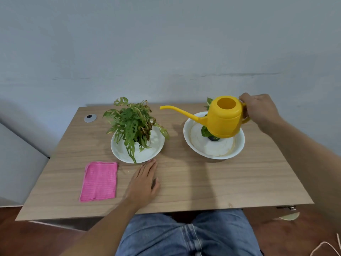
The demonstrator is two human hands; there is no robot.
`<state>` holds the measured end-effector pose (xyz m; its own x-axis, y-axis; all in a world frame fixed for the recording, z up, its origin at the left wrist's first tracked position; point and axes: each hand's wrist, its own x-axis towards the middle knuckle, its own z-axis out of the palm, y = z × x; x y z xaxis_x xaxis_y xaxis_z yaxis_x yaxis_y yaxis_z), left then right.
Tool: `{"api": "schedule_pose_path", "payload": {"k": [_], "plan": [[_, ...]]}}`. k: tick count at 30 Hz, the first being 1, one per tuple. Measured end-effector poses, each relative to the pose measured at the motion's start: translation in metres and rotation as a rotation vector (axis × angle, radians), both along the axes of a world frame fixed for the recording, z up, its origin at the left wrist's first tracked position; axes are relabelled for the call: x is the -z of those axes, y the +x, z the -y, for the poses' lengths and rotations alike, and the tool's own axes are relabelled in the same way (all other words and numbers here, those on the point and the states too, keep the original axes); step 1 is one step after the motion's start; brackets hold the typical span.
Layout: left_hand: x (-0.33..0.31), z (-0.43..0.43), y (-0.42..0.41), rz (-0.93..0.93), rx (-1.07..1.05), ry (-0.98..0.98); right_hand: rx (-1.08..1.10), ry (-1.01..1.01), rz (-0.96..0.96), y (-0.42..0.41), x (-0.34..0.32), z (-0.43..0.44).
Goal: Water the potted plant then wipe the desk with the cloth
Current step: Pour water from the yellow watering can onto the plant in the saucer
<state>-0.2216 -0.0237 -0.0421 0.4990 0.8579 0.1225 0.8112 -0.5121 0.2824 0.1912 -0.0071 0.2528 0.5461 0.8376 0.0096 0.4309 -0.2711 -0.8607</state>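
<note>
Both forearms bare to the frame edge, no sleeves showing; left hand and right hand bare too, no gloves, rings, watch or bands visible. Legs in blue denim jeans, mid-wash, faded paler over the thighs; centre fly seam with double stitching runs down the middle, fabric creased and bunched around it; nothing else of the clothing in view; upper arms and torso out of frame.

Your wooden desk carries two white plates, a pink cloth lower left, and your left hand.
</note>
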Motion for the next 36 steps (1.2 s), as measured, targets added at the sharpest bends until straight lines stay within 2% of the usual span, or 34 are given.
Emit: {"api": "schedule_pose_path", "payload": {"k": [6,8,17,23,28,36], "plan": [[-0.001,-0.003,0.017,-0.049,0.033,0.053,0.054,0.044,0.001,0.042,0.023,0.046],[-0.002,-0.005,0.025,-0.058,0.068,0.058,0.106,0.053,-0.056,0.052,0.030,0.061],[-0.004,-0.008,0.075,-0.074,0.210,-0.004,0.360,0.049,-0.116,0.101,0.064,0.116],[-0.005,-0.006,0.111,-0.063,0.329,-0.074,0.403,0.001,-0.103,0.113,0.085,0.144],[-0.008,-0.002,0.139,-0.047,0.417,-0.105,0.625,-0.008,-0.251,0.129,0.110,0.160],[-0.007,-0.003,0.172,-0.033,0.490,-0.112,0.674,-0.063,-0.330,0.139,0.144,0.180]]}}
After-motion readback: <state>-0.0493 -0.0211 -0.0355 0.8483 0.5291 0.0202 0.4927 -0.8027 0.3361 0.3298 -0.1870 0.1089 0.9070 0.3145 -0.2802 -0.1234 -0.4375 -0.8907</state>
